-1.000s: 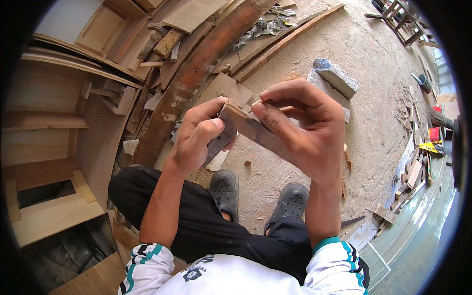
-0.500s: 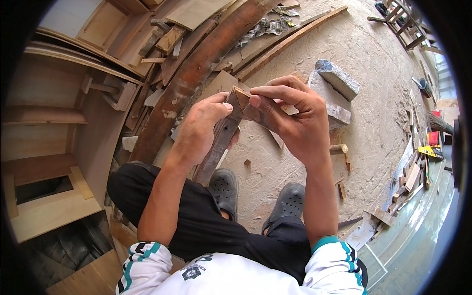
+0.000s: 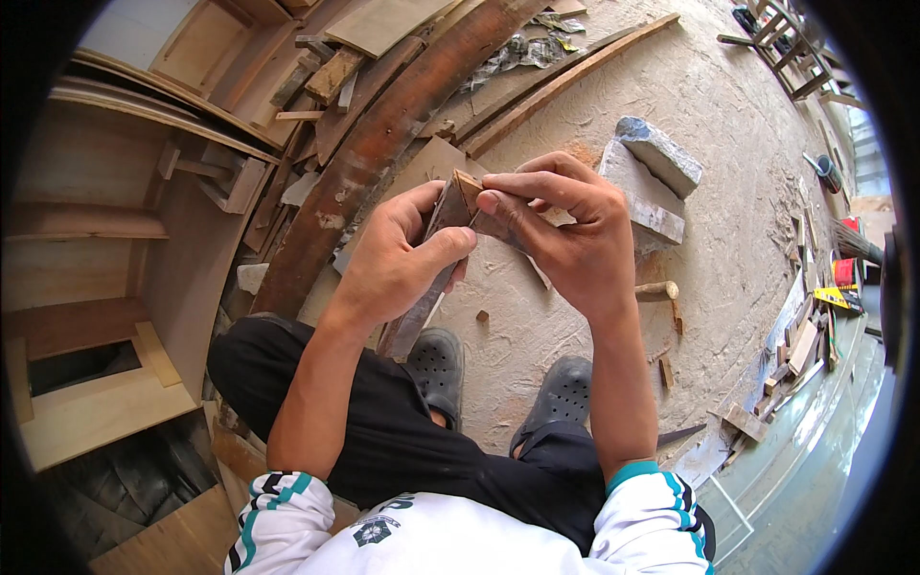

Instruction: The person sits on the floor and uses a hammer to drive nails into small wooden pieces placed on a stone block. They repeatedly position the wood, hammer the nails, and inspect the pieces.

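Observation:
Two dark, worn wooden strips meet at an angled corner in front of me. Wrapped around the left strip (image 3: 410, 324) is my left hand (image 3: 379, 259), its thumb lying across the face just below the corner. My right hand (image 3: 585, 225) pinches the end of the other strip (image 3: 500, 230) between thumb and fingers, close to the joint. Bare, lighter wood shows at the tip of the corner. A thin pin-like thing may stick out near the right fingertips, too small to name. The right strip's far part is partly behind my right hand.
A hammer-like wooden handle end (image 3: 656, 290) lies right of my hands, near concrete blocks (image 3: 661, 158). A long reddish-brown beam (image 3: 369, 158) and scrap wood lie left, beside a plywood cabinet (image 3: 86, 259). Offcuts (image 3: 803, 345) and a yellow-red box (image 3: 843, 286) sit at right.
My left thumb has slid down and across the left strip, from near its top to below the corner. My right hand has shifted slightly left, still pinching the other strip.

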The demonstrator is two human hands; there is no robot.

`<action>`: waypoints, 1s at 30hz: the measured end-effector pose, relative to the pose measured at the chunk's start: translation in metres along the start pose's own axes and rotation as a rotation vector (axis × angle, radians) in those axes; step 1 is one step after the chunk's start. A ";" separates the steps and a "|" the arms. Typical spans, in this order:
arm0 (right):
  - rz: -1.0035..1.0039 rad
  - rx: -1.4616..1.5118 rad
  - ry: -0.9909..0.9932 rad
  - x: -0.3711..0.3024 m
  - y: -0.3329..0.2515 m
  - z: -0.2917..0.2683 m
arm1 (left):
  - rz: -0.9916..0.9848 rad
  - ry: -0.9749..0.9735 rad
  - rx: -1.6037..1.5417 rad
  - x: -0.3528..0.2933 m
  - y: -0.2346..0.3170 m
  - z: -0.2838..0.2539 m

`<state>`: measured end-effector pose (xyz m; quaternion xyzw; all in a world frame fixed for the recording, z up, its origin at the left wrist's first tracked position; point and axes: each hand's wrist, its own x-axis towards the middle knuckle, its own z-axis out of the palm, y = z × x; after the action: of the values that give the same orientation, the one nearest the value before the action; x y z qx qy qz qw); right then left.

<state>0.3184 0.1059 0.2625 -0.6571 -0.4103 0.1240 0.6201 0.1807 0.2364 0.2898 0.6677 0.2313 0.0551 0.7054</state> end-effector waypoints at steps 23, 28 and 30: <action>-0.096 -0.026 0.019 0.002 -0.005 -0.003 | 0.039 -0.003 0.011 0.001 -0.003 0.001; -0.177 -0.068 0.031 0.002 -0.002 0.000 | 0.035 -0.026 -0.099 0.001 -0.005 -0.002; -0.202 -0.112 0.021 0.001 0.000 -0.001 | 0.022 -0.038 -0.139 0.001 -0.003 -0.003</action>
<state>0.3201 0.1056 0.2631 -0.6474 -0.4742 0.0309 0.5959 0.1802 0.2394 0.2865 0.6204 0.2062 0.0662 0.7538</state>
